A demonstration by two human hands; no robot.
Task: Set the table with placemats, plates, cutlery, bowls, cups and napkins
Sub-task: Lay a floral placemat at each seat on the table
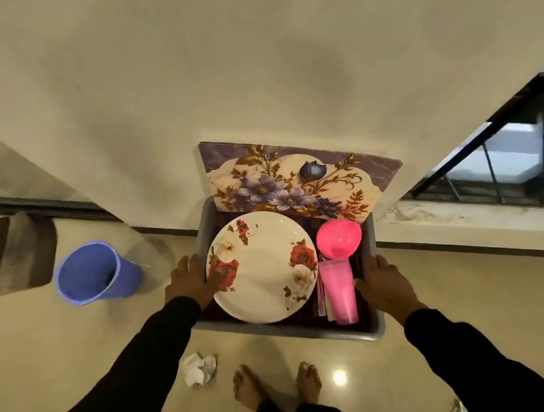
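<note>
Both hands grasp the grey tray [374, 330] by its short sides: the left hand [189, 280] curls over the left rim with its thumb against the edge of the floral plate [262, 266], and the right hand [380, 280] wraps the right rim just beside the pink cup [339, 289]. Whether the tray is lifted or resting on something below cannot be told from this view; the floor and the person's bare feet [277, 385] show beneath it. Load, relative to the tray: plate lying tilted in the left half; pink cup on its side along the right wall; pink bowl [339, 238] tipped at the far right corner, touching the cup's mouth; floral placemat [294, 181] standing on edge against the far wall and overhanging it; cutlery, if any, is only thin shapes between plate and cup, too unclear to name. No table in view. Judgement: step in hand is carrying the loaded tray to the table. To do it well: keep the tray level, since plate, bowl and cup sit loose and would slide toward the low side; keep the far edge from dipping, as the upright placemat looks top-heavy and could tip out. Walk slowly. Obstacles near the tray: blue bucket [96, 271] to its left, crumpled paper [200, 368] on the floor at its near left, by the feet; step round both.
</note>
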